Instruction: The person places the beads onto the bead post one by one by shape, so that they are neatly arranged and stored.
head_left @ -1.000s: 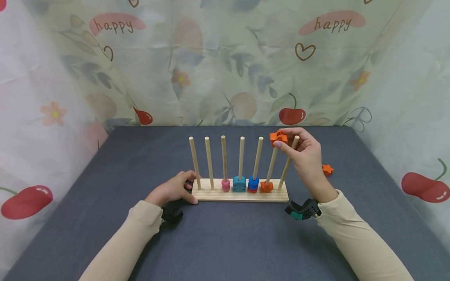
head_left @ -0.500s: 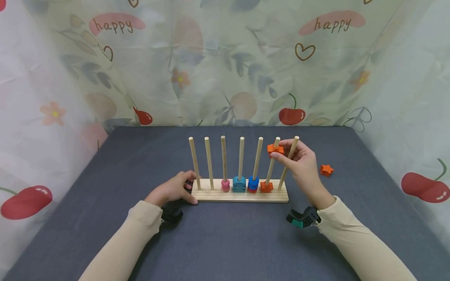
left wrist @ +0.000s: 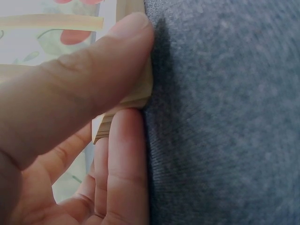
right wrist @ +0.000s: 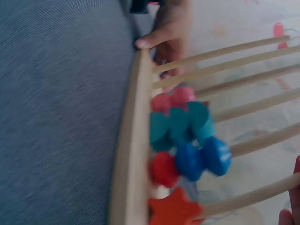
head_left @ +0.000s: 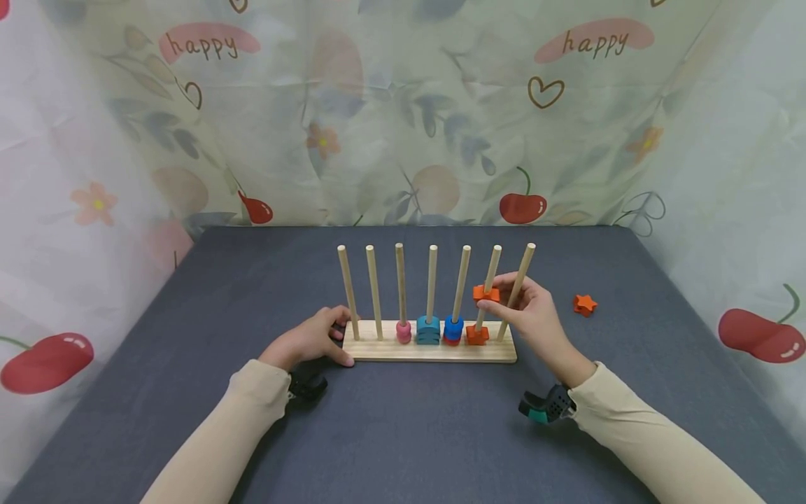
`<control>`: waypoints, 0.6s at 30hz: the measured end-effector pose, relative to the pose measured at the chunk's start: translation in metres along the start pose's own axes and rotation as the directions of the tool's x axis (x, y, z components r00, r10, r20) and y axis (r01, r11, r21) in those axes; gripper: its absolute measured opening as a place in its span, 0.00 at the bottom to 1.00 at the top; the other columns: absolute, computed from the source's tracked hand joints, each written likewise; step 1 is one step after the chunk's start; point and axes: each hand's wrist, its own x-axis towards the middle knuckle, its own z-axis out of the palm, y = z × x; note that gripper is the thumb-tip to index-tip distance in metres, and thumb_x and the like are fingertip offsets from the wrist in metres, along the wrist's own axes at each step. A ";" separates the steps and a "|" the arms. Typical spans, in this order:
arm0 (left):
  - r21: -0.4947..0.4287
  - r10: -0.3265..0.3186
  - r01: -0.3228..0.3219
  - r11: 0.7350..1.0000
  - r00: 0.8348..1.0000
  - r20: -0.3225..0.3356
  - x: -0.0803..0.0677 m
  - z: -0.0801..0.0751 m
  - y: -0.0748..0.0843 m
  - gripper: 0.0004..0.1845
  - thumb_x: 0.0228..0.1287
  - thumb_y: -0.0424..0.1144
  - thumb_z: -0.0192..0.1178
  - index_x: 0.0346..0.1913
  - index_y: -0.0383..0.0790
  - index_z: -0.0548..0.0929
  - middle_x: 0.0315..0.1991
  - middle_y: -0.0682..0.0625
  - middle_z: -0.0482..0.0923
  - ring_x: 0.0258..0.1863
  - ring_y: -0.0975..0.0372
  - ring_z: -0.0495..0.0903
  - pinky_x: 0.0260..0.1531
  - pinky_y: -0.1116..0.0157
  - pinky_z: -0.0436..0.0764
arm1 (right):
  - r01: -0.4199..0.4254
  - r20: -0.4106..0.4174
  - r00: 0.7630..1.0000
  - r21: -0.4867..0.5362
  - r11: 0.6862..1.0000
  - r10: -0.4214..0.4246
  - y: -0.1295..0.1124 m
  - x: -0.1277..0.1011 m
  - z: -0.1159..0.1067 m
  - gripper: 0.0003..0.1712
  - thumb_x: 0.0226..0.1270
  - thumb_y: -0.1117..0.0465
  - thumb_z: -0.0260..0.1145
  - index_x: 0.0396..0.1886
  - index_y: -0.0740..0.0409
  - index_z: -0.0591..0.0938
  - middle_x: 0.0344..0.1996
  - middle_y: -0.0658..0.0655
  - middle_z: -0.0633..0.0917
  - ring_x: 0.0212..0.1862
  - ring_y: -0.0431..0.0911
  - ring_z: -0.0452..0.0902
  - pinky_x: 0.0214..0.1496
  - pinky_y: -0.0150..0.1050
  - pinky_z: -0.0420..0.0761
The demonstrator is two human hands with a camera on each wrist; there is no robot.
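Observation:
In the head view, a wooden peg stand with a row of upright pegs sits on the table. My left hand grips its left end, thumb at the front edge; the left wrist view shows fingertips against the end of the base. My right hand pinches an orange star bead, threaded partway down the second peg from the right. Below it on that peg lies another orange star bead. Neighbouring pegs carry blue beads over a red bead, teal beads and pink beads.
A loose orange star bead lies on the dark tablecloth, right of the stand. The rightmost peg stands right by my right fingers. A patterned curtain hangs behind the table.
My right hand has moved down, bringing the orange star bead from the peg's top to partway along it. The loose star bead is now fully uncovered. My left hand stays put.

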 end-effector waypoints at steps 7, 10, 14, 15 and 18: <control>0.002 0.006 -0.006 1.000 1.000 -0.002 0.000 0.000 0.000 0.39 0.42 0.33 0.78 0.59 0.36 0.70 0.57 0.38 0.63 0.54 0.49 0.73 0.51 0.55 0.75 | -0.087 0.061 0.994 -0.056 0.995 0.091 0.015 -0.004 0.002 0.23 0.57 0.58 0.74 0.48 0.62 0.77 0.38 0.44 0.84 0.41 0.38 0.79 0.42 0.36 0.75; 0.005 0.008 -0.008 1.000 1.000 -0.002 0.000 0.000 0.000 0.39 0.42 0.33 0.78 0.59 0.36 0.70 0.57 0.38 0.63 0.54 0.49 0.73 0.51 0.55 0.75 | -0.118 0.078 0.989 -0.088 0.989 0.125 0.023 -0.005 0.003 0.24 0.56 0.56 0.75 0.48 0.61 0.77 0.40 0.50 0.85 0.41 0.40 0.79 0.43 0.37 0.76; 0.003 0.002 -0.002 1.000 1.000 -0.002 -0.001 0.000 0.000 0.38 0.42 0.33 0.79 0.58 0.37 0.70 0.56 0.39 0.63 0.54 0.49 0.73 0.50 0.56 0.76 | -0.141 0.093 0.984 -0.124 0.982 0.153 0.031 -0.006 0.005 0.24 0.56 0.55 0.75 0.48 0.60 0.77 0.44 0.58 0.85 0.44 0.44 0.78 0.46 0.39 0.75; 0.001 0.001 -0.001 1.000 1.000 -0.002 -0.001 0.000 0.001 0.38 0.42 0.33 0.79 0.58 0.37 0.70 0.56 0.39 0.63 0.54 0.49 0.73 0.50 0.56 0.75 | -0.144 0.094 0.983 -0.134 0.980 0.157 0.033 -0.006 0.005 0.24 0.57 0.55 0.74 0.48 0.60 0.77 0.45 0.59 0.85 0.45 0.44 0.77 0.46 0.39 0.75; -0.005 0.000 0.000 1.000 1.000 -0.001 0.000 0.000 0.001 0.37 0.42 0.32 0.78 0.57 0.38 0.71 0.55 0.39 0.63 0.53 0.50 0.73 0.50 0.56 0.75 | -0.148 0.099 0.982 -0.145 0.978 0.163 0.037 -0.007 0.006 0.22 0.57 0.58 0.74 0.48 0.62 0.77 0.46 0.61 0.84 0.43 0.46 0.76 0.44 0.37 0.75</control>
